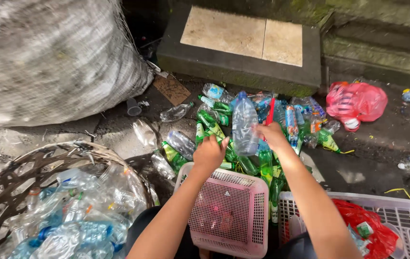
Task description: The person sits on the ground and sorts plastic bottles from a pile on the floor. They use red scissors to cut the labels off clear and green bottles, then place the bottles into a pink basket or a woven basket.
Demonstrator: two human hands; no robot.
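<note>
My left hand [209, 153] grips the lower part of a large clear plastic bottle [244, 125] with a blue cap, held upright above a heap of bottles. My right hand [271, 135] touches the bottle's right side and holds a thin red tool [270, 111], apparently a knife, that points upward. Beneath both hands lies a pile of green and clear plastic bottles [224, 139] on the ground. A pink perforated basket [230, 211] stands just below my left forearm.
A woven wicker basket [18, 168] full of clear bottles sits at the left. A big white sack [51, 57] fills the upper left. A white crate [406, 211] with red plastic is at lower right. A red bag [356, 100] lies near a stone step [243, 62].
</note>
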